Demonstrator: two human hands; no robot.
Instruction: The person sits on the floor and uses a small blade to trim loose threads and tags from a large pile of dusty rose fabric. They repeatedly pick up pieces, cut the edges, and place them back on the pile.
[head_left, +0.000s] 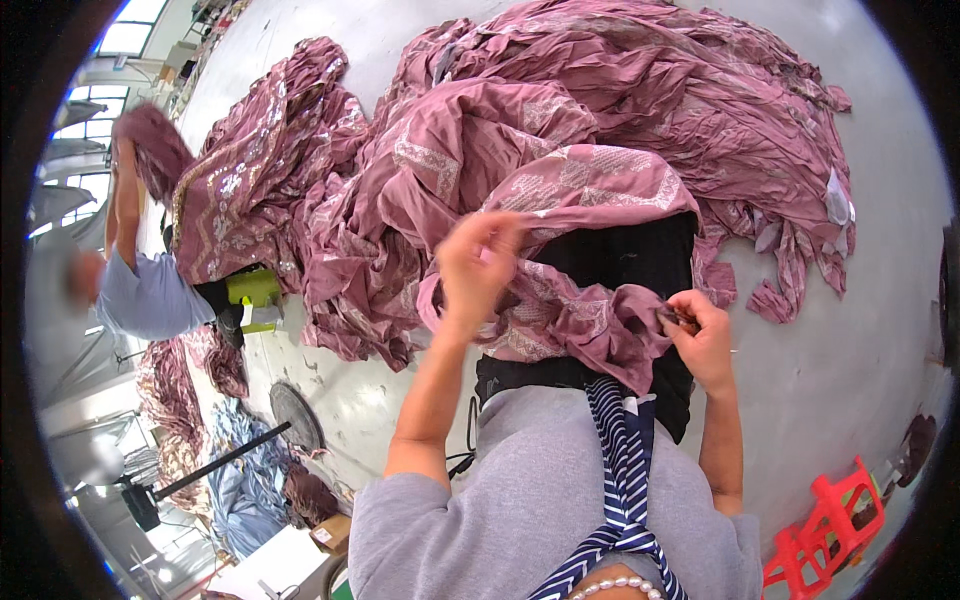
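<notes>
The left hand (478, 262) was raised over the mauve patterned cloth (560, 190), its fingers curled together as if pinching a thread or a small fold, though motion blur hid exactly what lay between them. The right hand (702, 335) was closed tight on an edge of the same cloth, with something small and dark, perhaps a snipping tool, gripped at the fingertips; it was too small to tell for certain. The piece being worked lay draped over a black garment (625, 255) just in front of the person's chest, between the two hands, while the rest of the cloth spread in a big crumpled heap across the pale tabletop (880, 330).

Judging by this, the step looked like trimming or checking one edge of the cloth. To do it well, the left hand needed to draw the fabric taut away from the right, so the edge stayed flat and single-layered, and any cutting tip stayed clear of the weave. The heap behind could drag on the piece, so slack needed gathering close.

At the far left another person's arm (127, 200) lifted similar cloth, and a red plastic stool (830, 520) stood at the lower right.
</notes>
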